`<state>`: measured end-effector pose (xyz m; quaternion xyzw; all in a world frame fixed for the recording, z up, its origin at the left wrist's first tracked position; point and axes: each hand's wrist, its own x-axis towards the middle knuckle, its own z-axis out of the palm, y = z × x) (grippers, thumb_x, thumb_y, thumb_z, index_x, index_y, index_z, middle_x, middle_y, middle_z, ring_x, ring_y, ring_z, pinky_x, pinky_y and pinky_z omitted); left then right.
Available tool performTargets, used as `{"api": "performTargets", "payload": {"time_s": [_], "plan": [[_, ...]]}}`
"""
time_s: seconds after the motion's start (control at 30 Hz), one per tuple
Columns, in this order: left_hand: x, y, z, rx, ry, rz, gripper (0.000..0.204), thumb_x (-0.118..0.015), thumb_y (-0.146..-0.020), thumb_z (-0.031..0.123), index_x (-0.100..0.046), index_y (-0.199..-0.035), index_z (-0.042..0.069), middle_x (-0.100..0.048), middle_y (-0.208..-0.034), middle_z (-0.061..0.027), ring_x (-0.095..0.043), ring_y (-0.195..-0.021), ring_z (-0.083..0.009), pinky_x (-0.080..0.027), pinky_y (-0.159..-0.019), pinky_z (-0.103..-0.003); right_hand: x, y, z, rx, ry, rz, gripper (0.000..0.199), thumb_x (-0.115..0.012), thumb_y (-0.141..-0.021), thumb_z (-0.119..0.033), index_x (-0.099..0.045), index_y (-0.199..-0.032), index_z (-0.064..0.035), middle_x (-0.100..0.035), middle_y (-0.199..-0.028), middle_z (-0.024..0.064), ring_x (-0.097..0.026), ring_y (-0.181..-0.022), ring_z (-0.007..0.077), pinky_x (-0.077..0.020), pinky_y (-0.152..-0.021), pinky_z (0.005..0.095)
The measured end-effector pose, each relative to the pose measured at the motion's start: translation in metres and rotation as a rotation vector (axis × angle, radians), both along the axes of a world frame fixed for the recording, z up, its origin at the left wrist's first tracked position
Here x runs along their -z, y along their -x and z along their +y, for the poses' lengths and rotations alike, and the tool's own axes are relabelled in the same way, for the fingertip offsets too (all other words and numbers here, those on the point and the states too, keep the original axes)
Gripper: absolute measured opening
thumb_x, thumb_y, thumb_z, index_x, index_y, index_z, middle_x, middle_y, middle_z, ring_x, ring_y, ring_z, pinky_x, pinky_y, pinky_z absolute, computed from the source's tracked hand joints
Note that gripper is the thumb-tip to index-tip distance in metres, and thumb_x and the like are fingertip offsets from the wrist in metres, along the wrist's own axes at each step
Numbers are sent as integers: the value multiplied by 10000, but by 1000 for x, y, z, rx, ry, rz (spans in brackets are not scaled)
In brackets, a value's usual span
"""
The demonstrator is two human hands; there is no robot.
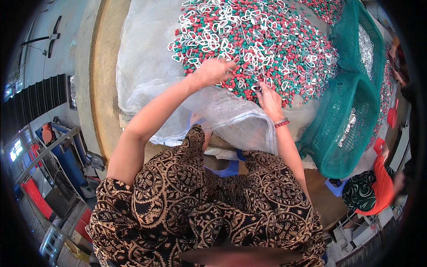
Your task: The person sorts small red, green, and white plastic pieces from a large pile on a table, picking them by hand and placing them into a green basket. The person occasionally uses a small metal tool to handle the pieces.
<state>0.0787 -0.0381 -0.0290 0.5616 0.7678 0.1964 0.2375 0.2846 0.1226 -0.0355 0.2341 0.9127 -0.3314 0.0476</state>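
Note:
A broad pile of small red and green stone-like pieces (307, 53), mixed with many white oval links (213, 42), lies spread in front of me. My left hand (215, 72) hovers over the pile's near left part, fingers bent and blurred by motion; whether they hold anything is unclear. At the near edge of the pile, my right hand (269, 100) has its thumb and fingers pinched at a pale link (256, 88). A red bead bracelet (282, 123) circles the right wrist. Sheer white mesh cloth (235, 118) lies beneath my forearms.
Two green mesh baskets (329, 149) stand on the right, each with white links inside. Further right, a person in an orange sleeve (383, 191) holds a red scoop (379, 145) beside more pieces. A ledge (104, 84) runs along the left; racks and equipment stand beyond it.

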Motion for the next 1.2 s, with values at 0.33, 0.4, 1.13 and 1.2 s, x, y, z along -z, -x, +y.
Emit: {"api": "performTargets", "payload": {"time_s": [0.33,0.4,1.13,1.2], "plan": [[6,-3,29,-61,-101,-187,287,-609,-830,314,-573,-943,53,-583,-901,-128,-615,-814,-312,-499,-694,-430,-23,-10,26,612,1349,247,178,-655,-802,-202,-565,-870,-65,-493,-690,-15,-428,-527,132,-330,-427,197],[3,6,31,-81,-17,-320,341,-604,-828,347,-551,-991,52,-575,-956,-159,-597,-890,-344,-490,-733,-462,-29,-15,36,536,1667,451,141,-630,-794,-168,-569,-861,-59,-530,-741,17,-484,-587,138,-339,-423,200],[-83,3,42,-293,-289,-1662,178,-407,-772,164,-478,-766,0,-519,-756,-140,-485,-517,-180,-390,-389,-264,1,9,19,-22,-93,-99,279,-545,-835,-133,-527,-1100,-47,-632,-783,185,-627,-757,368,-498,-663,450],[-87,3,45,-288,-366,-1683,164,-406,-765,157,-470,-753,7,-531,-789,-160,-497,-530,-207,-406,-388,-282,5,10,20,50,1,-75,212,-552,-826,-124,-551,-1011,-20,-629,-823,195,-622,-803,369,-494,-695,458]]}}
